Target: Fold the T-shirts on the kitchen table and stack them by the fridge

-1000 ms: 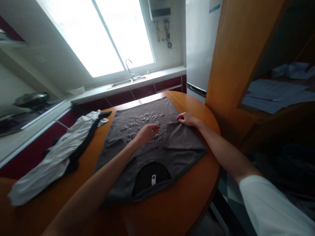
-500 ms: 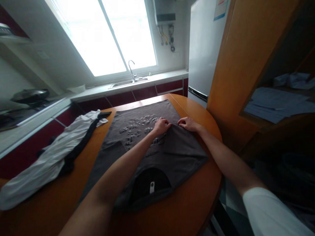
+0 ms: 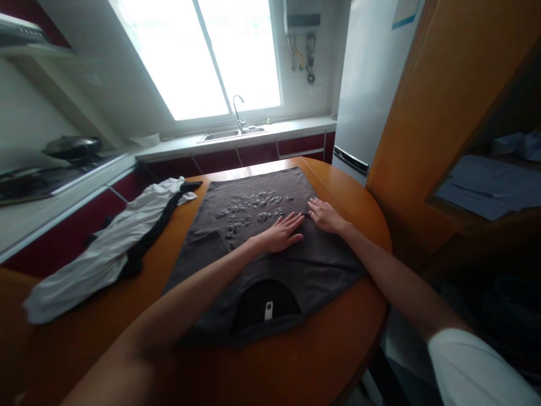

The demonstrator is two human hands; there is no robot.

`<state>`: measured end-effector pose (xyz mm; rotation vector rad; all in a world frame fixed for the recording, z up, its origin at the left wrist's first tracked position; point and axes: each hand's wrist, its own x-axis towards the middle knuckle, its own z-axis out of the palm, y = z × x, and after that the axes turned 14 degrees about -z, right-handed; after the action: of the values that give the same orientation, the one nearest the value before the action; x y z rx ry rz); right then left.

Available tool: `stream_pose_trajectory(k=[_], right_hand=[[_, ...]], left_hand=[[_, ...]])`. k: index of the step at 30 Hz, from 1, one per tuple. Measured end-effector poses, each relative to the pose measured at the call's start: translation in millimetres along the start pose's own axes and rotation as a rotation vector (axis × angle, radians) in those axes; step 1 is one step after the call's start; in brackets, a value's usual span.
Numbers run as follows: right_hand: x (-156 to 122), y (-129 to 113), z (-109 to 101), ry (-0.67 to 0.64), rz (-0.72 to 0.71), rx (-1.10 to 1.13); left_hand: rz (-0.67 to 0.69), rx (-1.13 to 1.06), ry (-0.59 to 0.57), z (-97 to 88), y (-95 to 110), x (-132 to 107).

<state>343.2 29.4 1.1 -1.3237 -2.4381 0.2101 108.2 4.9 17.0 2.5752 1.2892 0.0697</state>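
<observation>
A dark grey T-shirt [image 3: 236, 256] with pale lettering lies spread on the round orange table [image 3: 321, 361], its black collar toward me. Its right sleeve is folded in over the body. My left hand [image 3: 281, 234] lies flat on that folded sleeve with the fingers stretched out. My right hand [image 3: 324, 215] rests flat beside it, fingers spread, at the sleeve's far edge. Neither hand holds anything.
A crumpled white and black garment [image 3: 112, 248] lies on the table's left side. Behind the table run a kitchen counter with a sink and tap [image 3: 236, 121], a hob with a pan [image 3: 71, 148] at left, a fridge [image 3: 372, 84] and a wooden cabinet [image 3: 439, 101] at right.
My left hand moved right to the folded sleeve, gripped its edge together with the right hand, and both hands have now opened and lie flat on the cloth.
</observation>
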Motion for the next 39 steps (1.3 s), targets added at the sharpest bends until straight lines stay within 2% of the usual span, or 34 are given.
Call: stream_pose_trajectory(k=[3,7,9,12,15,18,22,26,30,32,36,37,39], right_hand=[[-2,-2,13,-0.120,0.069,-0.015],[-4,-1,13,-0.143,0.090,-0.085],[-4,-1,7,-0.111,0.081,-0.127],[-3,-6,1,-0.052,0.008,-0.142],[-2,-13,5,-0.093,-0.108,-0.101],[-1,-16,15,-0.172,-0.132,-0.076],[-1,-12,25,-0.171,-0.074,-0.080],[0,-13,27,-0.125,-0.074,-0.092],[2,-7,7,0.027,-0.100,-0.092],[1,8,-12,0.198,-0.037,-0.063],[-9,46,-47,0.662,0.184,0.007],[-12,53,-51,0.732,0.224,0.016],[-17,61,-53,0.790,0.253,0.021]], left_hand=[[-0.099,-0.027,0.086,-23.9,-28,-28],[-0.265,0.019,0.114,-50.1,-80,-86],[-0.386,0.046,0.119,-49.6,-103,-118],[-0.566,0.077,0.163,-33.3,-127,-157],[-0.693,0.125,0.228,-13.3,-133,-177],[-0.740,0.149,0.218,-2.6,-128,-183],[-0.733,0.141,0.201,-2.2,-122,-183],[-0.733,0.135,0.198,-4.3,-120,-183],[-0.732,0.136,0.194,-3.9,-121,-182],[-0.731,0.133,0.188,-3.3,-122,-181],[-0.732,0.145,0.199,-0.9,-128,-179],[-0.730,0.150,0.204,-0.3,-130,-179],[-0.722,0.159,0.211,0.6,-132,-178]])
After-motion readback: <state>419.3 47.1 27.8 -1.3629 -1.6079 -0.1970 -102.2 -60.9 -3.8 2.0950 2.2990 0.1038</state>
